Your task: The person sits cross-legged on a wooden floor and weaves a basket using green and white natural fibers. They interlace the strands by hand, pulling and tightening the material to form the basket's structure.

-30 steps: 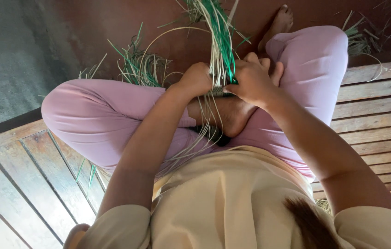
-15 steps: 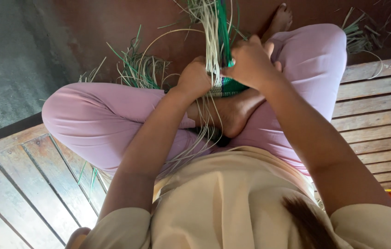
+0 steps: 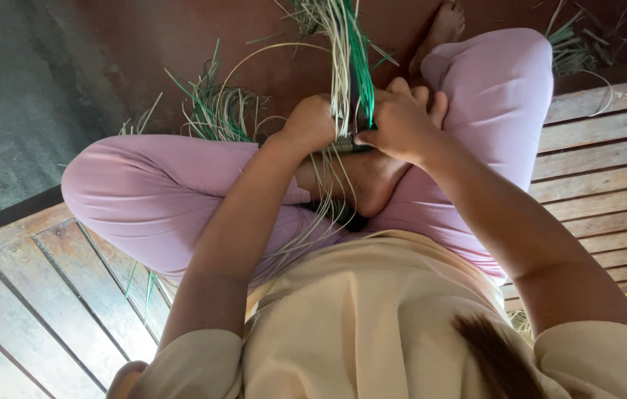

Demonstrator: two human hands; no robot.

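Between my crossed legs, my left hand (image 3: 312, 122) and right hand (image 3: 396, 122) each clamped the upright bundle of pale and green reed strips (image 3: 344, 66), which rose between them.

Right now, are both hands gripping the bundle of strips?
Yes, the left hand and right hand both close around the pale and green strips above the crossed legs.
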